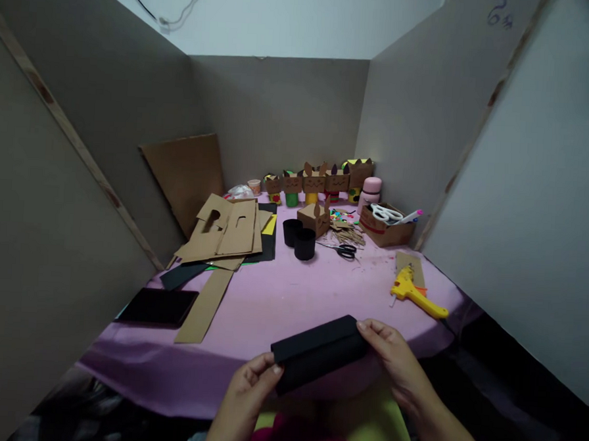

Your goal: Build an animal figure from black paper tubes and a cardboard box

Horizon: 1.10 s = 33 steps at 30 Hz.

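Note:
A folded piece of black paper (320, 353) is held between my two hands over the table's front edge, tilted up to the right. My left hand (253, 386) pinches its left end between thumb and fingers. At the upper right corner my right hand (389, 354) grips it, thumb on top. Two black paper rings (304, 245) stand farther back on the table, close together. Beside them lie black-handled scissors (346, 251). To the right, a yellow hot glue gun (414, 294) rests on a cardboard piece.
Cut cardboard (237, 227) and a dark tablet or phone (157, 307) lie at left on the pink-covered table (291, 293). Several cardboard animal figures (314, 182) line the back. A box (385, 228) with white scissors and a pink bottle (370, 191) stand at right. Partitions enclose the sides.

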{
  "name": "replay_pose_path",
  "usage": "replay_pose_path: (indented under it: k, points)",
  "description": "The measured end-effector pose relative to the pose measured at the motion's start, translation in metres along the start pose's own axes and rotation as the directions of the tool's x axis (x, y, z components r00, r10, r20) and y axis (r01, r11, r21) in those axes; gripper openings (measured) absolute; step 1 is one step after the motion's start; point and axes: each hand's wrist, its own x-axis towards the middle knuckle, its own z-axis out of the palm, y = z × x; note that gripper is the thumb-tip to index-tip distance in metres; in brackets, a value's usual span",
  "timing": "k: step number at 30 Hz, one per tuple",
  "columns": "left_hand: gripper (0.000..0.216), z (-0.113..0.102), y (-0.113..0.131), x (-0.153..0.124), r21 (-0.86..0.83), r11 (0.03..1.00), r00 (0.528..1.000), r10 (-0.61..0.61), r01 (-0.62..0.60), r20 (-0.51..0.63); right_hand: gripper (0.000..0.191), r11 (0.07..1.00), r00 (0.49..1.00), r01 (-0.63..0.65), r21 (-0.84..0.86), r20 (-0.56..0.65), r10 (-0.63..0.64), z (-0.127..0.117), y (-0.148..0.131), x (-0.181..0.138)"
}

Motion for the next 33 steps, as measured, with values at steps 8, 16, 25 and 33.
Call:
replay_pose_path:
  k: [8,16,25,33]
  points:
    - [0.033,0.006,-0.008,-0.002,-0.129,0.991,0.996,-0.031,0.02,-0.087,0.031,1.0,0.999,0.011,0.003,0.038,-0.011,0.006,-0.005,-0.003]
    - [0.038,0.008,-0.009,-0.003,-0.135,0.99,0.991,-0.048,0.031,-0.125,0.033,0.998,0.999,-0.023,0.05,0.028,0.022,0.005,-0.003,-0.002]
    - [0.045,0.015,-0.004,-0.012,0.03,0.994,0.981,0.109,-0.106,-0.159,0.021,0.983,0.997,-0.071,0.168,0.051,0.063,0.007,0.001,-0.004]
    - [0.024,0.033,0.026,-0.032,0.434,0.807,0.888,0.459,-0.401,-0.035,0.018,0.963,0.99,-0.141,0.229,0.024,0.139,0.021,0.008,-0.005]
